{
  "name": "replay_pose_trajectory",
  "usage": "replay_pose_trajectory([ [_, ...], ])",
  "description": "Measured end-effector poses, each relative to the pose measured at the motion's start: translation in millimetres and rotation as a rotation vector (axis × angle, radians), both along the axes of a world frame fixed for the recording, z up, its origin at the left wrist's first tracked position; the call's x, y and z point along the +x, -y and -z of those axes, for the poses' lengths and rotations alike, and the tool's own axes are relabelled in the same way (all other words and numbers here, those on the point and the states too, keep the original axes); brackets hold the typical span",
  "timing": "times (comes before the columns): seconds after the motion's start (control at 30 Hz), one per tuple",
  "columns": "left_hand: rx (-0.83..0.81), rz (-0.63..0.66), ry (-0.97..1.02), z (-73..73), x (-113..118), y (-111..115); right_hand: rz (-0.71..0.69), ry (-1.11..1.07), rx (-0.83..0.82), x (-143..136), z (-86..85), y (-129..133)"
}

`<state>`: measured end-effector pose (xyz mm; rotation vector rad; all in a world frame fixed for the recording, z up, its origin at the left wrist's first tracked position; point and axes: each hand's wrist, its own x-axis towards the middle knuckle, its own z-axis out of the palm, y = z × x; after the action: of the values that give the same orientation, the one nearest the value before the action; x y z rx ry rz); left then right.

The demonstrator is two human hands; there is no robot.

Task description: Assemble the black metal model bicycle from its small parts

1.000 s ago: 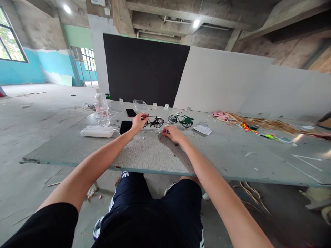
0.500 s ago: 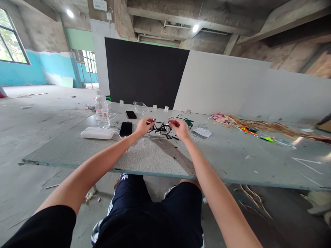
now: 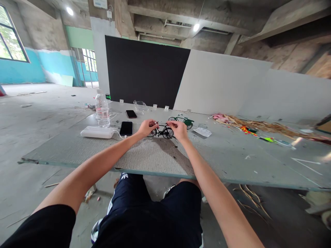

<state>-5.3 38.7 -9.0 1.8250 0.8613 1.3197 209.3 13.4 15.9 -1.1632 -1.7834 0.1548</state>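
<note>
A small black model bicycle (image 3: 168, 133) stands upright at the table between my two hands, its wheels at or just above the surface. My left hand (image 3: 146, 128) is closed in a pinch at its handlebar end, on the left. At the other end, my right hand (image 3: 179, 130) pinches near the saddle, with the fingertips partly hiding that spot. Right behind my right hand stands a green model bicycle (image 3: 188, 122). Small dark bits lie on the table (image 3: 144, 155) near the black bicycle.
To the left are a white power strip (image 3: 96, 132) with a cable, a water bottle (image 3: 102, 112) and two phones, the nearer one black (image 3: 126, 128). Crumpled clear plastic (image 3: 140, 106) lies behind. Rightward are a paper slip (image 3: 202, 132) and brown strips (image 3: 261, 126). Upright panels (image 3: 147, 72) back the table.
The black bicycle has shifted slightly right and down toward the table, with both hands around it. Dark pieces that showed under it are now mostly covered.
</note>
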Motion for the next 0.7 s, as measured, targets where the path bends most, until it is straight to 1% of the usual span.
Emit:
replay_pose_trajectory([
  [0.2, -0.001, 0.004, -0.014, 3.9, 0.2, -1.3, 0.002, 0.002, -0.02, 0.4, 5.3, -5.6],
  [0.4, 0.01, 0.003, -0.018, 4.7, -0.2, -2.0, 0.012, 0.024, -0.026, 0.9, 5.9, -6.6],
  [0.5, 0.02, 0.01, -0.017, 4.4, -0.7, -1.7, 0.007, 0.026, -0.02, 0.6, 5.7, -6.4],
  [0.7, 0.029, 0.004, -0.031, 5.4, -1.4, -2.7, 0.028, 0.107, 0.026, -1.0, 4.2, -3.9],
])
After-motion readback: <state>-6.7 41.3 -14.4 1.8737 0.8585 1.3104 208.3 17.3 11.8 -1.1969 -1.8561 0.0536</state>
